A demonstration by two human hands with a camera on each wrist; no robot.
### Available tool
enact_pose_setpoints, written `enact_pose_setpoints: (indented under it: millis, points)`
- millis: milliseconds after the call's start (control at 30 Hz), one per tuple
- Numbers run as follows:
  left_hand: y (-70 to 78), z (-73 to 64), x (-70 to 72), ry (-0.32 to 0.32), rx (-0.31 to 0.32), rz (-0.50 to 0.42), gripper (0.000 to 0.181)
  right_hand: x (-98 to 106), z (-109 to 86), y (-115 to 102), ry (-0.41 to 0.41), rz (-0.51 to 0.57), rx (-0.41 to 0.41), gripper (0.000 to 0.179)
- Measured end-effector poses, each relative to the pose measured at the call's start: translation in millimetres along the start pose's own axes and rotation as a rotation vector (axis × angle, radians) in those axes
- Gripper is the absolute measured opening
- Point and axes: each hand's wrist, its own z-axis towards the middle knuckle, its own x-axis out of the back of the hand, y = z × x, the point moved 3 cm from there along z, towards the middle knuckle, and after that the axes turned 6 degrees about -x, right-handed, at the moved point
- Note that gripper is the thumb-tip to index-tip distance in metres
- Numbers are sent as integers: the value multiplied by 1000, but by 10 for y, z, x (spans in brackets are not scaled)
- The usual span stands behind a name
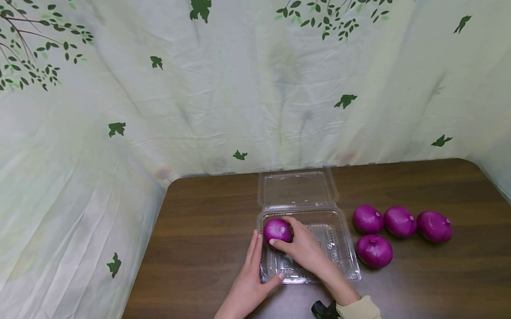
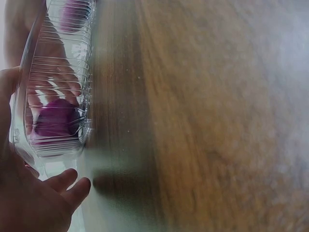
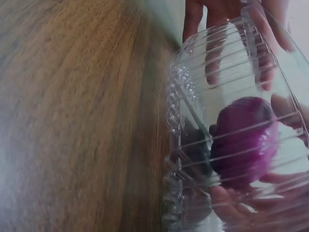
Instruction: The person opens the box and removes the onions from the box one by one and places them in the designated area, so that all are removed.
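A purple-red onion [image 1: 275, 229] sits at the back left corner inside a clear plastic clamshell box [image 1: 347, 244]. My right hand [image 1: 307, 250] reaches over the front of the box and grips this onion between thumb and fingers. Along the box's left wall my left hand [image 1: 249, 282] lies with straight fingers, its thumb out at the front rim. Through the clear wall the onion [image 3: 244, 140] and the gripping fingers show in the right wrist view. In the left wrist view, fingertips of the left hand [image 2: 43, 198] stand at the box's end, close over the table.
The box's hinged lid [image 1: 298, 188] lies folded back toward the table's far edge. Several more onions [image 1: 374, 251] rest on the brown wooden table [image 1: 200, 258] to the box's right. A leaf-patterned curtain [image 1: 243, 83] hangs behind. A black wrist camera [image 1: 324, 312] sits by the right sleeve.
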Motion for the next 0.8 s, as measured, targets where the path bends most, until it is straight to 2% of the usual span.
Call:
enact_pose_setpoints:
  millis: [333, 800]
  points:
    - [7, -8, -5, 21, -21, 1, 102, -60, 15, 10, 48, -72, -37, 87]
    - [2, -4, -8, 15, -18, 3, 103, -65, 5, -6, -2, -115, 23, 77]
